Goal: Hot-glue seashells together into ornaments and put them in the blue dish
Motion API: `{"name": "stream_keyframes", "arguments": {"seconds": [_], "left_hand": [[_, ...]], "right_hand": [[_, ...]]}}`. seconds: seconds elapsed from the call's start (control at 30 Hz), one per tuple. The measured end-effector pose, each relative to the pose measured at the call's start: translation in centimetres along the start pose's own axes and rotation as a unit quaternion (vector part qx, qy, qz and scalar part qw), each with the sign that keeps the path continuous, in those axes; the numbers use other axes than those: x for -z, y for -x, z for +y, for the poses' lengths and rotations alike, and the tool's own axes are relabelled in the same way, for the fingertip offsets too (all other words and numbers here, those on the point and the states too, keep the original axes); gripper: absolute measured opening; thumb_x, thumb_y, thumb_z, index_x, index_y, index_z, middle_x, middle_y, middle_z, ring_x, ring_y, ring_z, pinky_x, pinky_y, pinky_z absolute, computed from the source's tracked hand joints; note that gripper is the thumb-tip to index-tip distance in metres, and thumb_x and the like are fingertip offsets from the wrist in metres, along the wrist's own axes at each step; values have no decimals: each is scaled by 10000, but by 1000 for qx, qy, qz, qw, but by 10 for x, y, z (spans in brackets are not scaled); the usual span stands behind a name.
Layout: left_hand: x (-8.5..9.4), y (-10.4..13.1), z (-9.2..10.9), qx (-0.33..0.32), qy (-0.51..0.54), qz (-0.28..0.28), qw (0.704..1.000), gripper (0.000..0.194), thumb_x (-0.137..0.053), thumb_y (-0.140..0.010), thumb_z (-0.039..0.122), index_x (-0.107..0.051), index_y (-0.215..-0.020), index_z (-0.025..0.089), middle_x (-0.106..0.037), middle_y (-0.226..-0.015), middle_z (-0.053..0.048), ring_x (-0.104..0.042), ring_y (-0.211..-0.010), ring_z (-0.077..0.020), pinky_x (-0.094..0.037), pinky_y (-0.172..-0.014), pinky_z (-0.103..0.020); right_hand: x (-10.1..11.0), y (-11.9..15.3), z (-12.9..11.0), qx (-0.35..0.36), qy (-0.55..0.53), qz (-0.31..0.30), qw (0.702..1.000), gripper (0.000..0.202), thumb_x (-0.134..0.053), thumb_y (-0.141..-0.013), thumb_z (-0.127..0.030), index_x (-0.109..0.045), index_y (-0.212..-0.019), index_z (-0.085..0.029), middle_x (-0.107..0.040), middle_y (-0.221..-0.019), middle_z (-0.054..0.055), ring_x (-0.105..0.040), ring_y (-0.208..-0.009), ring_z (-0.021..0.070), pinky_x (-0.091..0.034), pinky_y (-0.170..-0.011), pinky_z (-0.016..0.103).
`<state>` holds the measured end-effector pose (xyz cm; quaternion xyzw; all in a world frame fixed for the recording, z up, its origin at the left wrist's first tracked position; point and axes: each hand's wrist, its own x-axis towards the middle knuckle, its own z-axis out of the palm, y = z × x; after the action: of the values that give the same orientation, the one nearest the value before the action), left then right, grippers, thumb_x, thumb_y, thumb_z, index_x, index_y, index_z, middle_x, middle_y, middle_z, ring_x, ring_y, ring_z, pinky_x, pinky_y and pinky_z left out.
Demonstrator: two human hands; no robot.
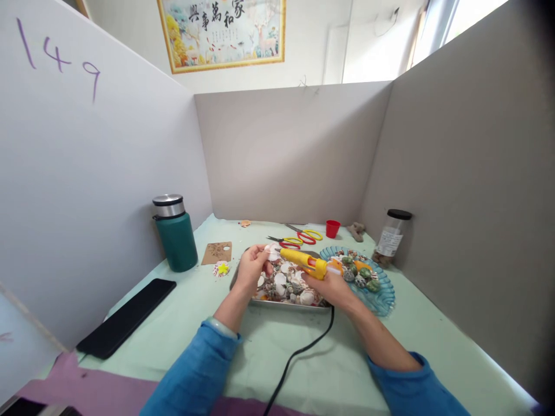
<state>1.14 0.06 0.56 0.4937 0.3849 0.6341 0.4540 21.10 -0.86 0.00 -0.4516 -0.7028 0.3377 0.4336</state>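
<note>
Yellow, the glue gun (303,262) is gripped by the right hand (332,286), nozzle aimed toward ten o'clock. There a pale shell (273,251) is pinched in the left hand (251,270), above the metal tray (277,303).

Both your arms come in from the near edge of the bench, blue sleeves pushed to mid-forearm, forearms bare and angled inward toward the bench middle. Your left hand (250,267) is raised, wrist slightly bent, fingers curled with thumb and fingertips pinched together on something small and pale. Your right hand (330,284) sits just to its right, a bit lower, palm turned inward, fingers wrapped tight in a fist grip around a yellow tool body. Hands are close, not touching. A light band shows at your left cuff.
</note>
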Motion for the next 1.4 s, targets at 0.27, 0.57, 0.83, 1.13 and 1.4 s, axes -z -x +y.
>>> {"name": "stream_keyframes", "arguments": {"seconds": [0.27, 0.57, 0.83, 1.13, 1.4], "left_hand": [[-1, 2, 2, 33, 27, -66, 997, 387, -691, -691, 377, -557, -921, 95, -653, -606, -25, -443, -334, -55, -294, -365, -179], [4, -1, 0, 52, 62, -81, 993, 392, -711, -668, 372, -590, -909, 87, -662, -619, -29, -434, -325, -47, -287, -354, -183], [2, 1, 1, 55, 46, -75, 995, 385, -714, -667, 388, -563, -886, 109, -652, -611, -21, -442, -331, -52, -298, -361, -186], [-12, 10, -1, 42, -15, -79, 996, 387, -677, -695, 440, -513, -888, 147, -628, -544, 2, -538, -390, -112, -441, -429, -221], [-18, 14, -2, 46, -63, -96, 992, 345, -639, -737, 453, -487, -855, 167, -599, -460, 11, -541, -374, -127, -440, -432, -220]], "right_hand": [[4, -1, 0, -14, -109, -15, 994, 291, -592, -691, -299, -659, -917, -128, -441, -470, -69, -381, -443, 85, -333, -463, 221], [4, 0, 3, -26, -138, -35, 989, 269, -576, -689, -253, -625, -924, -132, -413, -460, -84, -343, -428, 72, -293, -433, 206], [3, -2, 10, -35, -110, -33, 993, 254, -595, -718, -281, -637, -922, -136, -414, -486, -77, -356, -443, 75, -295, -438, 211], [-14, -3, 5, 10, -118, 92, 989, 380, -691, -687, -432, -635, -950, -164, -597, -699, 0, -508, -592, 136, -419, -555, 264], [-26, 3, 2, 108, -60, 133, 983, 286, -599, -798, -400, -608, -979, -178, -638, -834, 36, -557, -699, 174, -437, -643, 283]]}}
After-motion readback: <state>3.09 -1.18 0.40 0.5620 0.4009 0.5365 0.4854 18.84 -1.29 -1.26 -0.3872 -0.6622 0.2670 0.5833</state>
